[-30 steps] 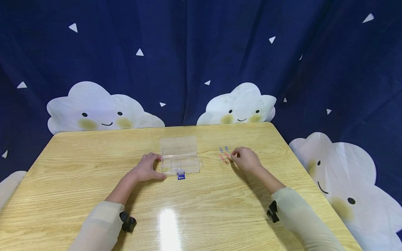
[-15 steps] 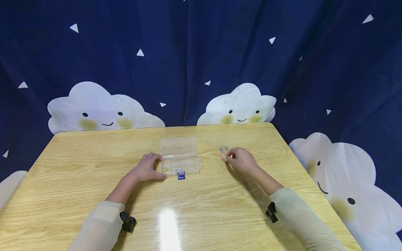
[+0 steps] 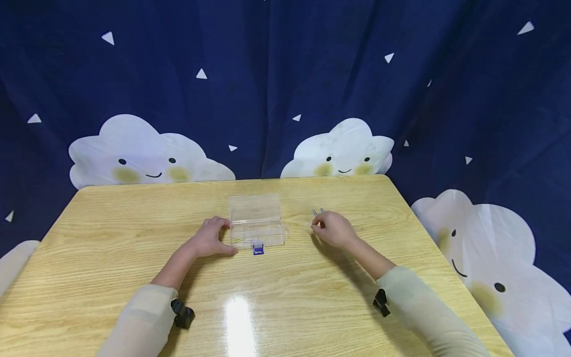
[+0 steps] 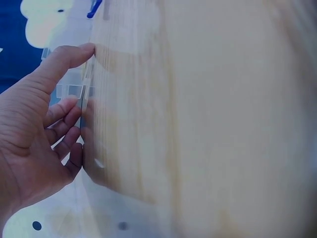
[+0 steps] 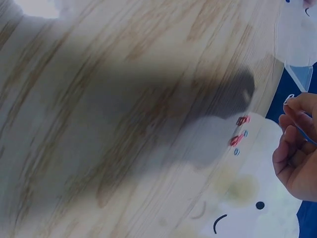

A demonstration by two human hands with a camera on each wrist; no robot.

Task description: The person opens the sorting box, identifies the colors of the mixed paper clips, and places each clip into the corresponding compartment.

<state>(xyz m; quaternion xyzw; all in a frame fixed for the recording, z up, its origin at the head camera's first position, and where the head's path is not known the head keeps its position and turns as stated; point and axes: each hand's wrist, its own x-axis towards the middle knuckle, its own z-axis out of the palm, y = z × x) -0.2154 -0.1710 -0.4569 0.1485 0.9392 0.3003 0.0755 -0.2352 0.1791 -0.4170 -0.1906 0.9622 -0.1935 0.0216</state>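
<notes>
In the head view my left hand (image 3: 209, 239) holds the left side of an open clear plastic compartment box (image 3: 256, 206), thumb at the front corner and fingers farther back. A yellow paper clip (image 3: 236, 240) and a whitish one lie in its front compartments; a blue latch (image 3: 258, 249) sticks out in front. My right hand (image 3: 334, 230) is raised a little above the table, right of the box. Its thumb and finger pinch a white paper clip (image 5: 289, 99). Beyond it lie two blue paper clips (image 3: 314, 213). Red paper clips (image 5: 236, 140) show in the right wrist view, hidden in the head view.
The wooden table (image 3: 285, 302) stretches around the box, with a bright light reflection (image 3: 240, 325) near the front. A dark blue curtain (image 3: 267, 89) with white clouds hangs behind and to the right of the table.
My right hand has moved left, toward the box, with the white paper clip, and now covers the red clips in the head view. The left hand stays at the box.
</notes>
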